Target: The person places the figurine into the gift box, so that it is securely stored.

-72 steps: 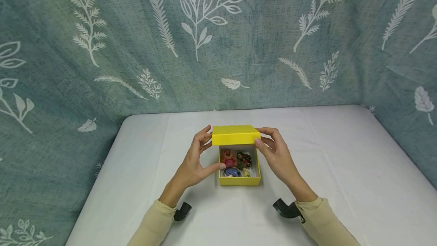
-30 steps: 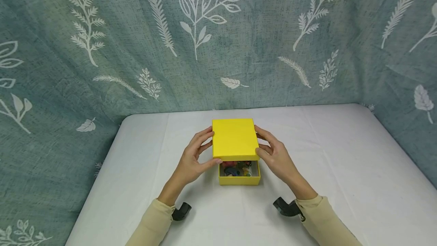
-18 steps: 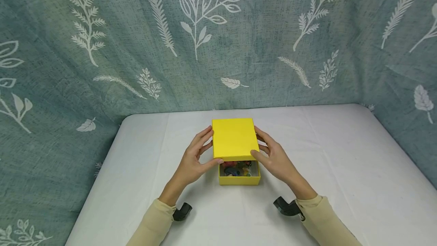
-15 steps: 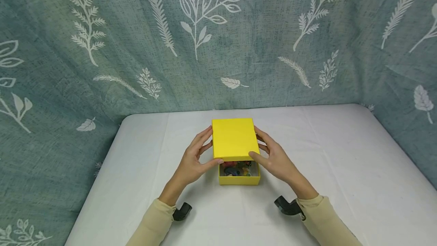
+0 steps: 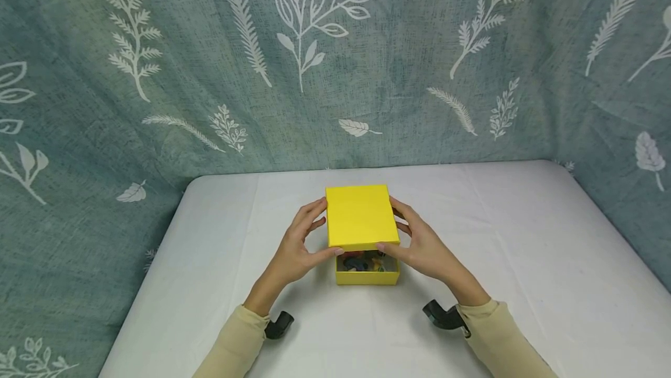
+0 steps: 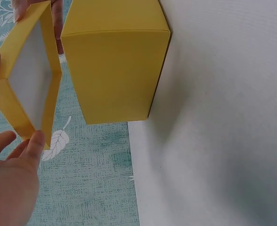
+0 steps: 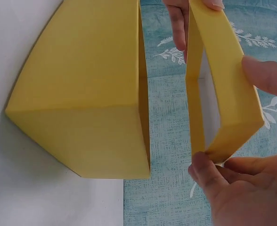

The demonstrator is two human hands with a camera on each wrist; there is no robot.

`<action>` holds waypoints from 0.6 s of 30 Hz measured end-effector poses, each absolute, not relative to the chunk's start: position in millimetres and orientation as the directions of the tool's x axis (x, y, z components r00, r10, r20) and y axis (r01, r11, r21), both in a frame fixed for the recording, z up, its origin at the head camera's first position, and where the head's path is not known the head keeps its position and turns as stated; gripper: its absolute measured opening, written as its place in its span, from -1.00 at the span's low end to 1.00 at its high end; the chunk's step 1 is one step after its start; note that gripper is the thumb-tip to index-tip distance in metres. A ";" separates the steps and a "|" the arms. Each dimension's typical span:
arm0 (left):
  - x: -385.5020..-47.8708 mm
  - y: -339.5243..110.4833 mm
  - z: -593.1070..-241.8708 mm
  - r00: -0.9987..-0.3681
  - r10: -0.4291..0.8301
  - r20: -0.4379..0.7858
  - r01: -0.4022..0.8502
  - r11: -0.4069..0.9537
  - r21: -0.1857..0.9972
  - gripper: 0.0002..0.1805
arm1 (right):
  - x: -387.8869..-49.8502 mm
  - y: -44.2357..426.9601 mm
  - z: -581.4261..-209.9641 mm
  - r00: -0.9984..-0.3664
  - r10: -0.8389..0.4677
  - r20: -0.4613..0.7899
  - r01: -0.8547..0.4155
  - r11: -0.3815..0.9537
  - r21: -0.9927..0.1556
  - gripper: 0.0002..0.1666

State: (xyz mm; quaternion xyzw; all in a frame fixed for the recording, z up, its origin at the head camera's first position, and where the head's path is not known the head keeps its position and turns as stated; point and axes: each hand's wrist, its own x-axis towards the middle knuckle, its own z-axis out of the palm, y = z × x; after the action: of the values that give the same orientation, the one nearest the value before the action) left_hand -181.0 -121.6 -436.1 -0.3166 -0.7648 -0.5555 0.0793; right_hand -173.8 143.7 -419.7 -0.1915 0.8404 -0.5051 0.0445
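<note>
A yellow box lid [image 5: 362, 216] is held level above the yellow box [image 5: 367, 278] on the table, with a gap between them in both wrist views. My left hand [image 5: 296, 253] grips the lid's left side, thumb at the front left corner. On the other side my right hand [image 5: 427, 250] holds the lid, thumb on its front edge. Small toy figures [image 5: 359, 262] lie in the box, mostly hidden under the lid. The lid's pale inside [image 6: 32, 75] shows in the left wrist view.
A white-covered table [image 5: 524, 261] surrounds the box. Behind it hangs a green curtain [image 5: 398, 75] with white leaf prints. Black wrist camera mounts [image 5: 442, 315] stick out below the sleeves.
The lid has gone from tilted to level over the box and has come slightly lower and nearer. The right thumb has slid leftward along its front edge. Less of the toys shows.
</note>
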 end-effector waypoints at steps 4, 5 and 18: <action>-188.0 -123.5 -448.1 -0.793 0.403 0.456 0.562 0.198 0.803 -0.01 | -174.2 142.8 -420.3 -0.926 -0.360 0.115 -0.278 0.441 -0.853 0.15; -188.3 -123.9 -449.5 -0.795 0.407 0.449 0.559 0.205 0.804 -0.01 | -173.8 142.7 -420.8 -0.926 -0.360 0.117 -0.281 0.446 -0.850 0.14; -184.0 -122.3 -450.9 -0.793 0.427 0.435 0.594 0.381 0.708 -0.16 | -169.2 140.7 -423.1 -0.918 -0.365 0.152 -0.333 0.505 -0.796 0.11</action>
State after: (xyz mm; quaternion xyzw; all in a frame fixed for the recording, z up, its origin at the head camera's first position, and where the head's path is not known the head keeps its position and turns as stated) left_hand -184.0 -122.3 -450.9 -0.3090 -0.8261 -0.4625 0.0905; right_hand -169.2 140.7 -423.1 -0.2011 0.8673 -0.4550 0.0179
